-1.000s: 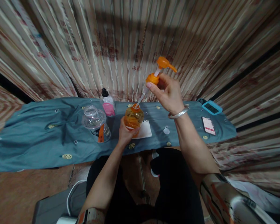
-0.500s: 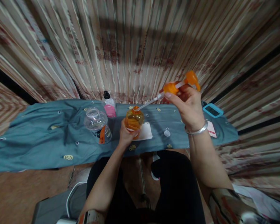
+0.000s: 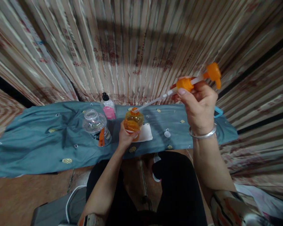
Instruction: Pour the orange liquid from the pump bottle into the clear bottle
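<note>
Over a cloth-covered worktop (image 3: 49, 142), the tip of a pale tube (image 3: 153, 101) is hard to make out at the mouth of an amber bottle (image 3: 135, 121), its lower side masked by the left hand (image 3: 126, 135), fingers curled around it. The right hand's (image 3: 199, 102) fingers pinch the collar of an orange pump (image 3: 184, 84), above and right of the bottle.

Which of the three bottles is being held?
The amber bottle, gripped by the left hand; the pink-labelled bottle and wide clear bottle stand untouched.
</note>
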`<state>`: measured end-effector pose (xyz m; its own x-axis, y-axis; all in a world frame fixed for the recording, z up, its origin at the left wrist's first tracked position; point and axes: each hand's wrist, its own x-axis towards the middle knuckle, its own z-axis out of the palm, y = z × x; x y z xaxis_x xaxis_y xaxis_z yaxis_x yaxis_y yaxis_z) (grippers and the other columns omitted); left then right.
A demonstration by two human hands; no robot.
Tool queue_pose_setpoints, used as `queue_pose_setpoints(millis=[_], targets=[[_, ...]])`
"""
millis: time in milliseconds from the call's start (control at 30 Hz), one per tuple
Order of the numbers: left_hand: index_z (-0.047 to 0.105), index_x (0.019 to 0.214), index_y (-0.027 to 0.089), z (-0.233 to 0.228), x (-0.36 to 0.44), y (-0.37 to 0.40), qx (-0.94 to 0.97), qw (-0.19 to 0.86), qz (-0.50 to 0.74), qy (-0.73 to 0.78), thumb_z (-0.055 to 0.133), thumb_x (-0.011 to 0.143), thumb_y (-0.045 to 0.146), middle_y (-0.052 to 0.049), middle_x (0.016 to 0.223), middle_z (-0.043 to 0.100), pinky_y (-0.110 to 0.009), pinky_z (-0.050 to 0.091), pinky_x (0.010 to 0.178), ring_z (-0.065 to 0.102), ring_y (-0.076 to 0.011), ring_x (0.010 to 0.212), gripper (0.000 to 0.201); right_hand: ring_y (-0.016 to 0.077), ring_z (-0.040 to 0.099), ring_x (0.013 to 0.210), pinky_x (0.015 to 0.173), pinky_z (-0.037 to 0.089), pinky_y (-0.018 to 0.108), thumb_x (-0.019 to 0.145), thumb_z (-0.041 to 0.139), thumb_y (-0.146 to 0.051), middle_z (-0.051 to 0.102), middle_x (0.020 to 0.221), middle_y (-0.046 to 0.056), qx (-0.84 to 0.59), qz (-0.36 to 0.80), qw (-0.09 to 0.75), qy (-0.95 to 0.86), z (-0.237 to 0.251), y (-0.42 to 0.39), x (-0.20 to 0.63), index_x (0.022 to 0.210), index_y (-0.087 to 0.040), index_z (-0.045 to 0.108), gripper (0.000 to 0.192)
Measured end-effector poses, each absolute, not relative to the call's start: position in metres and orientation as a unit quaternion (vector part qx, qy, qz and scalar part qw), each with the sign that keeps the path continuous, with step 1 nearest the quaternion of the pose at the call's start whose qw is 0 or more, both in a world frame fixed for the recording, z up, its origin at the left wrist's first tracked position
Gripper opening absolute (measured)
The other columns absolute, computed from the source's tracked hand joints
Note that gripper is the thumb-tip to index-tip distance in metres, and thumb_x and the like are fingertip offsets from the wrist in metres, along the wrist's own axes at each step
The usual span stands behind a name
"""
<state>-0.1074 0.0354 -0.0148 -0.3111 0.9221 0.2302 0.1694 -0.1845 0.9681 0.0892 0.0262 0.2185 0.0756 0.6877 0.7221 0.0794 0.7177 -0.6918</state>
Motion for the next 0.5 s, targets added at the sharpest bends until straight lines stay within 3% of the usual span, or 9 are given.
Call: queue_pose_setpoints(millis=[100,233,400,500], targets=[[0.046,0.129,0.022,-0.014,-0.108,0.035,0.491,0.32,0.59,0.556,0.091,0.054,0.035,-0.011,0.128,0.064,-0.046,0.049,0.107,0.063,-0.028,0.12,0.088,0.0138,0.067,0.063,0.058,0.057,0.028,0.078,0.076,-0.027,0.074,0.08,-0.002,-0.291,0.195,0.709,-0.612,0.226,0.014,0.108,0.083,-0.03,0.076,0.006],[0.047,0.127,0.021,-0.012,-0.109,0.034,0.486,0.324,0.581,0.567,0.09,0.054,0.034,-0.011,0.127,0.065,-0.049,0.049,0.106,0.064,-0.0293,0.119,0.087,0.0152,0.067,0.065,0.061,0.054,0.03,0.082,0.067,-0.021,0.075,0.083,-0.005,-0.292,0.128,0.751,-0.578,0.241,-0.002,0.139,0.082,-0.037,0.078,0.019],[0.048,0.125,0.021,-0.011,-0.109,0.034,0.483,0.321,0.588,0.563,0.09,0.054,0.033,-0.011,0.125,0.066,-0.048,0.048,0.107,0.064,-0.0285,0.119,0.083,0.0181,0.07,0.079,0.072,0.055,0.034,0.088,0.069,-0.025,0.072,0.1,-0.003,-0.333,0.055,0.726,-0.599,0.229,0.012,0.172,0.105,-0.037,0.073,0.021],[0.049,0.123,0.022,-0.01,-0.109,0.033,0.482,0.327,0.588,0.561,0.089,0.053,0.034,-0.01,0.123,0.067,-0.048,0.05,0.105,0.065,-0.0283,0.117,0.081,0.0198,0.066,0.103,0.092,0.053,0.038,0.088,0.073,-0.028,0.068,0.115,-0.001,-0.355,0.031,0.692,-0.628,0.197,0.043,0.186,0.122,-0.036,0.062,0.036]])
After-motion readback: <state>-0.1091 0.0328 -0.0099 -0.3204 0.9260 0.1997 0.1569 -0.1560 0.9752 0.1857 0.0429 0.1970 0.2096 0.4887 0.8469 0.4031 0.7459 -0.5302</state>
